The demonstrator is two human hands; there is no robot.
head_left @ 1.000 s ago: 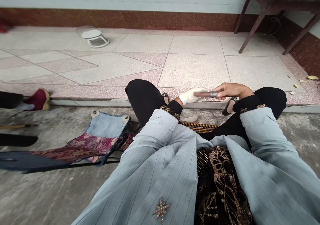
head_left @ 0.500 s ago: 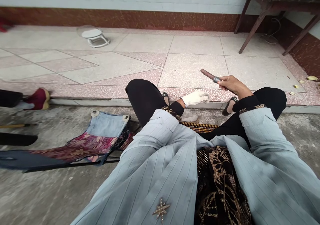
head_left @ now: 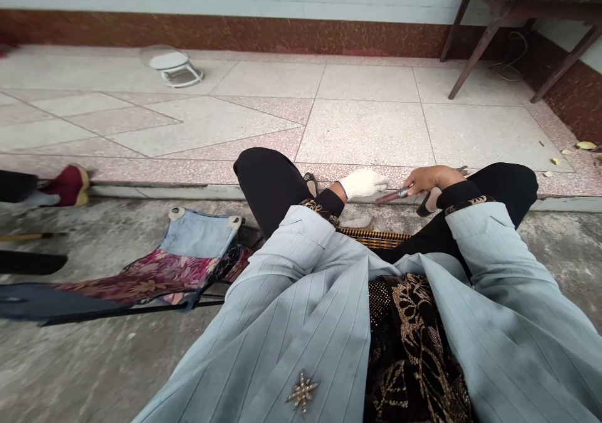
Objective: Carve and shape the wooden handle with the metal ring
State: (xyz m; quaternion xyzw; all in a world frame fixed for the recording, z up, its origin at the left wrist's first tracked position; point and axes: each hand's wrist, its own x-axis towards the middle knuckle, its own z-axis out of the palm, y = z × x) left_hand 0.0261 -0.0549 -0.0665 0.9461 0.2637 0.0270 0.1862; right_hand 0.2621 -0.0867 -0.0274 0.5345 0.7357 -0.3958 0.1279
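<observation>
My left hand [head_left: 362, 183] wears a white knitted glove and is held between my knees, fingers curled together. What it grips, if anything, I cannot make out. My right hand [head_left: 433, 180] is bare and closed around a brown, rusty-looking rod-like tool [head_left: 386, 197] with grey wire wound about part of it. The tool's brown end points left, close below the gloved fingertips. Something greyish [head_left: 463, 170] shows just beyond the right wrist; whether it belongs to the tool is unclear. Under my hands lies a black-and-yellow woven piece [head_left: 376, 240], partly covered by my clothes.
A folding fabric chair [head_left: 188, 254] stands on the concrete to my left. Beyond it is another person's red shoe [head_left: 70, 186]. A raised tiled step [head_left: 357, 131] runs in front of me, with a white stool [head_left: 176, 66] and a wooden table [head_left: 498, 9] on it.
My right hand has come down and slightly left with the tool, whose brown end dropped from above the step to near the glove. My left hand has barely moved.
</observation>
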